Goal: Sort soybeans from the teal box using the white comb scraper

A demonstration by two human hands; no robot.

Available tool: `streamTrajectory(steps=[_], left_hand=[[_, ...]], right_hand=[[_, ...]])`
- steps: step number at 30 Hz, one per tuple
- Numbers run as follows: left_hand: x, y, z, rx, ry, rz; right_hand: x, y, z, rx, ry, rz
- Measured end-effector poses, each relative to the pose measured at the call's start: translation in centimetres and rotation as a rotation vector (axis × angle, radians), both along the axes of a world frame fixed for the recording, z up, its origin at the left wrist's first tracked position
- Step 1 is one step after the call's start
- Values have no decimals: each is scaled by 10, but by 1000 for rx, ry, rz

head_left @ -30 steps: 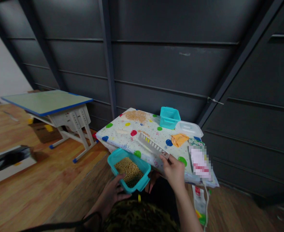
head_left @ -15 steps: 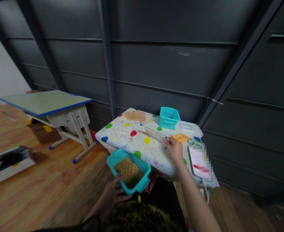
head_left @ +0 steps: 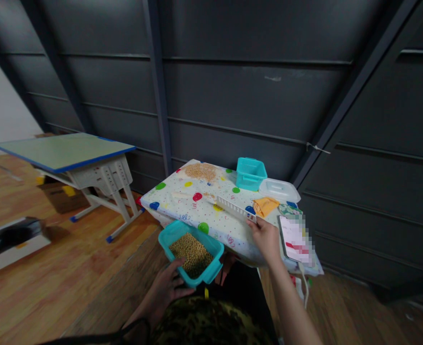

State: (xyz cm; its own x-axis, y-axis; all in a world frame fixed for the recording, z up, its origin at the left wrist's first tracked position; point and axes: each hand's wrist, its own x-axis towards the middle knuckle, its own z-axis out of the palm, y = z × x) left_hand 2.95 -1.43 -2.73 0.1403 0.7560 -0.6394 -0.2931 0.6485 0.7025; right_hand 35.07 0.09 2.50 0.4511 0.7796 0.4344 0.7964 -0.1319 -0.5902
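Hands: 2, both holding. Left hand (head_left: pixel 169 281) grips the near-left side of 1 teal tub (head_left: pixel 165 240) of beans (head_left: pixel 193 254), just off the desk's (head_left: pixel 173 207) front edge. Right hand (head_left: pixel 266 238) pinches 1 white slotted piece (head_left: pixel 235 210) by its right end, over the desk; can't tell if it touches.

On desk: 1 phone (head_left: pixel 291 237), 1 orange cloth (head_left: pixel 265 207), 1 clear lid (head_left: pixel 279 190), 1 second tub (head_left: pixel 250 182), also teal, beside the lid; 1 bean pile (head_left: pixel 199 171), far left. Surface: balloon-print cover. Room: 1 green-topped table (head_left: pixel 62 149), wood floor (head_left: pixel 103 261), dark panelled wall (head_left: pixel 240 105).
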Motion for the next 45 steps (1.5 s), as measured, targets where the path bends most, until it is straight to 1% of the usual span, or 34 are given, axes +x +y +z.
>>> streamTrajectory(steps=[5,9,11,16,20,23,25,27,29,32,35,37,40,45], left_hand=[[0,-3,-3,17,7,5],[-1,-4,-4,46,-49,-10],[0,-3,-6,33,-58,-13],[2,1,-11,9,-4,11],[4,1,-7,-9,-12,12],[4,1,-5,-18,-34,4],[3,1,-5,-17,-43,-3],[3,2,-6,-10,-52,-11],[3,2,-6,-5,-48,-13],[3,2,-6,-5,-18,6],[1,-2,-2,40,-40,-4],[0,-5,1,69,-74,-23],[-1,-8,6,63,-84,-45],[-1,-9,8,87,-93,-39]], right_hand=[[-17,-17,-4,-17,-42,5],[-35,-26,-6,-3,-67,32],[-44,-30,-6,16,-55,64],[-65,-46,-5,68,-2,190],[-77,-64,-1,103,28,268],[-80,-69,1,132,58,285],[-77,-64,2,154,87,242],[-69,-50,4,175,101,165],[-59,-29,7,172,83,86],[-45,9,15,93,14,-15],[-38,40,20,14,-39,-2],[-37,52,19,-19,-50,12],[-39,60,14,-49,-45,22],[-43,64,9,-52,2,43]])
